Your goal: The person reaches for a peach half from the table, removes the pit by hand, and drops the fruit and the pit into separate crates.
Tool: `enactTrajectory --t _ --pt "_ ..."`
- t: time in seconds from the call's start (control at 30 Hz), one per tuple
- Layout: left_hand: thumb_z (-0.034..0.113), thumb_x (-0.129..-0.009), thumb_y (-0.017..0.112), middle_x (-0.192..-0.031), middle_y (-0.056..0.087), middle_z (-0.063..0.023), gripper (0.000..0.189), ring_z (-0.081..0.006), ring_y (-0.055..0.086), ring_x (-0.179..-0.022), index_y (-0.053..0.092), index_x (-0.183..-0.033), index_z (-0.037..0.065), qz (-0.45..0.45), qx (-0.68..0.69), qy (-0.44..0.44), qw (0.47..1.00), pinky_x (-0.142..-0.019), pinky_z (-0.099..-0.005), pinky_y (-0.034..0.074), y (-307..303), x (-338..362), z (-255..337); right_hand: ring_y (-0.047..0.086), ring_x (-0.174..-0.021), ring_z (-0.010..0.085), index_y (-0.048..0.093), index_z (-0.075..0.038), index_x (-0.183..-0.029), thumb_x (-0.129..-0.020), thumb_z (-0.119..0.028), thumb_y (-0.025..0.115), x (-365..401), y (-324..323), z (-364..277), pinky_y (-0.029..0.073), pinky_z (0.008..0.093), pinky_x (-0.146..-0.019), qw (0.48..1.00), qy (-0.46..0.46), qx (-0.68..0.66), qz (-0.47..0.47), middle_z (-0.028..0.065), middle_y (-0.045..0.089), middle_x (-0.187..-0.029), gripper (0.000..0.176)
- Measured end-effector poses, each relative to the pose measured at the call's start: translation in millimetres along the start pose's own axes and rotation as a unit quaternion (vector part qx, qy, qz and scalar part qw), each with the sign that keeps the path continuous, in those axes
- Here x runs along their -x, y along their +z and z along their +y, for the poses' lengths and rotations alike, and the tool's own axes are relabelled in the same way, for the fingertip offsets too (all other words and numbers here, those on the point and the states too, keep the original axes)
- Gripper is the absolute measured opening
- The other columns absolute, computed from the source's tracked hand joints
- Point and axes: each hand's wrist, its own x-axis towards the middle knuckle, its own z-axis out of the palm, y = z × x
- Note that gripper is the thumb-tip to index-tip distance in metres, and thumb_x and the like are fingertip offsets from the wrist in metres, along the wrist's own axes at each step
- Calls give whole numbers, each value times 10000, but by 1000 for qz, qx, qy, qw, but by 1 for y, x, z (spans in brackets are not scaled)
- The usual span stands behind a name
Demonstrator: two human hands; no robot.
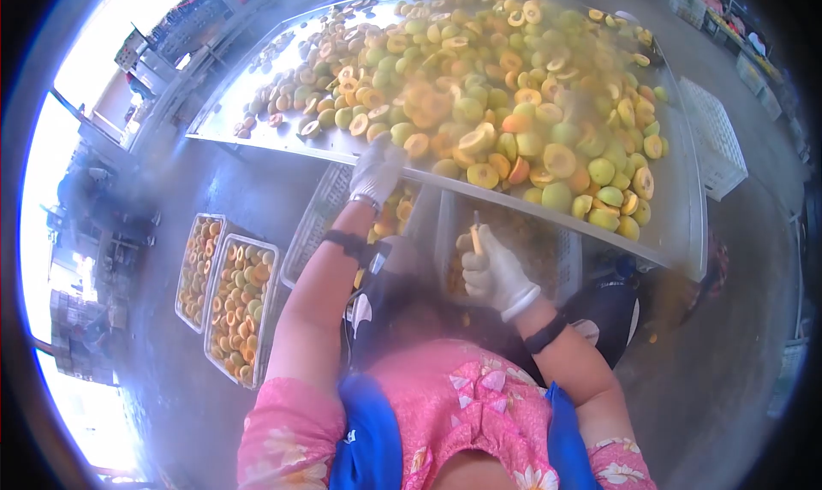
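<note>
A metal-topped table bears a heap of yellow-green and orange stone fruit, many cut in half with their hollows showing. My left hand, in a white glove, is at the table's front edge, its fingers right by the nearest fruit. Haze blurs those fingers, and I cannot tell whether they grip a piece. Lower and to the right, my gloved right hand is closed around a small pitting knife with a wooden handle, its short metal tip pointing up.
Under the table edge stand a crate below my right hand and another crate left of my knees. Two fruit-filled crates sit on the floor at left. A white crate stands beyond the table's right end.
</note>
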Motion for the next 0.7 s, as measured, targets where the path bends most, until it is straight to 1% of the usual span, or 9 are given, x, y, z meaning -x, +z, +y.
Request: enactTrajectory --t 0.13,0.2,0.4,0.53,0.57,0.6,0.63,0.67,0.7 --pt "402 -897 537 -1401 509 -227 660 -373 509 -1274 399 -1458 85 -60 -83 65 993 -1057 -424 405 18 -30 29 290 -398 65 535 -160 -1057 -1035 -532 357 -1 3 -2 244 235 -373 998 18 63 8 -89 348 -579 413" --pt "364 -890 578 -1456 460 -219 701 -355 441 -1349 355 -1496 93 -114 -106 38 987 -1103 -381 370 24 -44 35 286 -395 63 531 -153 -1043 -1030 -542 366 2 6 -2 242 231 -372 993 20 111 31 -85 358 -578 423" --pt "301 -774 684 -1166 614 -186 577 -356 615 -1081 519 -1279 75 -263 -210 30 941 -967 -375 480 -10 -26 83 322 -390 65 538 -157 -1015 -1034 -487 409 4 13 0 246 227 -359 985 -19 163 53 -65 423 -595 355" --pt "246 -815 674 -1082 630 -133 455 -327 646 -964 533 -1212 74 -183 -158 -25 970 -852 -360 540 5 -19 62 373 -383 70 549 -150 -998 -1033 -437 454 -4 7 1 278 232 -337 980 -71 180 55 -39 474 -603 304" --pt "213 -846 653 -1074 622 -115 387 -297 645 -941 533 -1189 77 -160 105 -42 981 -815 -351 557 16 -16 45 373 -383 70 549 -150 -998 -1033 -437 454 -2 9 1 278 232 -337 980 -72 179 56 -39 474 -603 304" --pt "180 -878 632 -1066 615 -96 320 -267 645 -917 534 -1165 80 -126 361 -57 922 -778 -342 574 15 -6 44 383 -382 75 551 -142 -1002 -1037 -426 448 0 12 0 292 242 -337 970 -100 212 69 -35 476 -601 305" --pt "119 -921 580 -1080 607 -79 224 -235 649 -899 531 -1138 94 -124 493 -79 858 -749 -364 602 19 5 46 393 -382 81 554 -134 -1007 -1041 -416 443 1 14 0 306 251 -338 958 -128 245 82 -30 478 -598 305" --pt "119 -921 580 -1080 607 -79 224 -235 649 -899 531 -1138 94 -127 493 -81 857 -749 -364 602 18 19 55 393 -382 81 554 -134 -1007 -1041 -416 443 2 15 1 306 251 -338 958 -128 243 85 -30 478 -598 305" --pt "142 -936 565 -1082 606 -93 214 -247 653 -900 528 -1138 81 -128 574 -119 800 -758 -398 606 18 31 63 395 -379 79 559 -133 -1002 -1044 -405 440 2 16 1 309 248 -339 945 -157 273 86 -32 475 -596 299"
